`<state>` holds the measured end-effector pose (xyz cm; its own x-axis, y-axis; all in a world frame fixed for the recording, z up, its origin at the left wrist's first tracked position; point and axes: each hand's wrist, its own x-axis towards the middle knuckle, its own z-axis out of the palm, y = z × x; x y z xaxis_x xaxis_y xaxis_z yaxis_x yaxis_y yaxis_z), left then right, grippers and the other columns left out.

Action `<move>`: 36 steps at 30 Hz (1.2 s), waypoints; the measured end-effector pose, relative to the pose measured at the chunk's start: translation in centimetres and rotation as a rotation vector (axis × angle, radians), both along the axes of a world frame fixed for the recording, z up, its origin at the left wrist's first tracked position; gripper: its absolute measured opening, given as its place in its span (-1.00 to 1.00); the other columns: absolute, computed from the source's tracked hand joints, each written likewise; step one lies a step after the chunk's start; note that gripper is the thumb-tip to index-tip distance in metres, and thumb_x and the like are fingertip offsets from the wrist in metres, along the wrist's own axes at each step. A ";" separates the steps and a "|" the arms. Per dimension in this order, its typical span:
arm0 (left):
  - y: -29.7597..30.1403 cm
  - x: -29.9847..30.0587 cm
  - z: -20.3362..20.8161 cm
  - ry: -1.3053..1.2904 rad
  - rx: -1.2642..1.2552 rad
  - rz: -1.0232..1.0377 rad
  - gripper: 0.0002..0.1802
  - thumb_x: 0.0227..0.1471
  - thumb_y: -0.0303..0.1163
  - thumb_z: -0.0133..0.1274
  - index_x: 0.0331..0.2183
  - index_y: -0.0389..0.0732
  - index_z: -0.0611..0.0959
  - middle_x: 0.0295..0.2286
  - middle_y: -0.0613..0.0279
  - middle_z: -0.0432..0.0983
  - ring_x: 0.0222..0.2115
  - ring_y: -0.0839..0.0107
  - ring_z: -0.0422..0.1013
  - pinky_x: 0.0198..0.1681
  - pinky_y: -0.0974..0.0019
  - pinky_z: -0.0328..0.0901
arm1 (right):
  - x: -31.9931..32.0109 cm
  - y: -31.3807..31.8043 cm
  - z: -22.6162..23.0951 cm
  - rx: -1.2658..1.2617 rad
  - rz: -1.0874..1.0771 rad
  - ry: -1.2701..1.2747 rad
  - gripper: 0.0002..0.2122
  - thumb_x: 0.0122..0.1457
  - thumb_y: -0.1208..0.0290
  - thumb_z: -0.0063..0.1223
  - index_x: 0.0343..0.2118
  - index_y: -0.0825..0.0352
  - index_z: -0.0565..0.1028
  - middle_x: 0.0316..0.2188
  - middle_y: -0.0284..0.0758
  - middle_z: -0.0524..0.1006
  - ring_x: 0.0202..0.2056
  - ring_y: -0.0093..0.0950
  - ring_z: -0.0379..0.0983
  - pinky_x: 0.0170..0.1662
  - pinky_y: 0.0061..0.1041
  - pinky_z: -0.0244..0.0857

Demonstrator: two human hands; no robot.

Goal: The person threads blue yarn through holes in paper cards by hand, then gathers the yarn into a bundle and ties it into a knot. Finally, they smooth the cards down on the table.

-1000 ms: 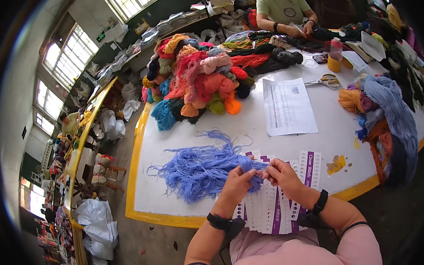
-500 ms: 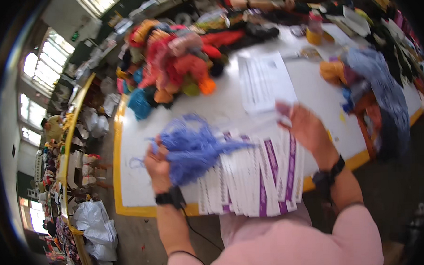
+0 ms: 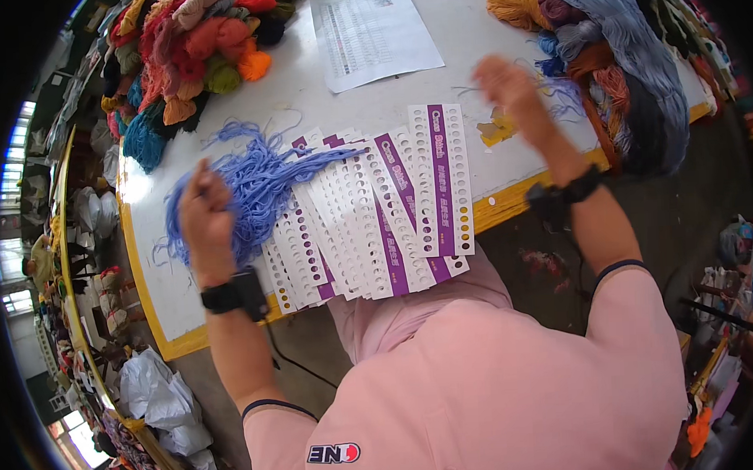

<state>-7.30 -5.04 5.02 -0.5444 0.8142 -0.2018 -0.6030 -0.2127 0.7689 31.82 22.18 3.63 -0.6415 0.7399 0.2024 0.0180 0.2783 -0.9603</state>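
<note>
A loose bundle of blue thread [image 3: 260, 177] lies on the table, its tapered end stretching right over a fanned stack of white cards [image 3: 343, 228]. The cards have rows of punched holes and purple stripes. At the bundle's left side my left hand [image 3: 206, 213] is curled closed, slightly blurred; whatever its fingers hold cannot be made out. My right hand [image 3: 513, 95] is raised over the table right of the cards. Motion smears its fingers, so its grip is unclear. Close to it lie loose blue strands [image 3: 564, 99].
A printed sheet [image 3: 376, 37] lies beyond the cards. Heaped colored yarn [image 3: 204, 45] fills the far left, and more skeins [image 3: 638, 64] lie at the right edge. Yellow tape [image 3: 184, 342] borders the white table. White plastic bags [image 3: 161, 391] stand at the left.
The view has tipped down and shifted right. My right hand has moved farther from the blue thread bundle, out to the right. My left hand stays at the bundle's left side.
</note>
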 end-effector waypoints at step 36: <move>9.3 13.2 -4.9 0.361 -0.358 -0.547 -0.88 0.06 -0.49 0.03 -0.38 -0.36 0.58 -0.61 0.36 0.41 -0.65 0.64 0.26 -0.61 0.56 0.12 | -10.3 -6.1 -2.7 0.337 0.385 -0.443 -0.89 0.15 0.36 0.00 -0.36 0.28 0.43 -0.58 -0.22 0.56 -0.46 -0.23 0.53 -0.32 -0.30 0.35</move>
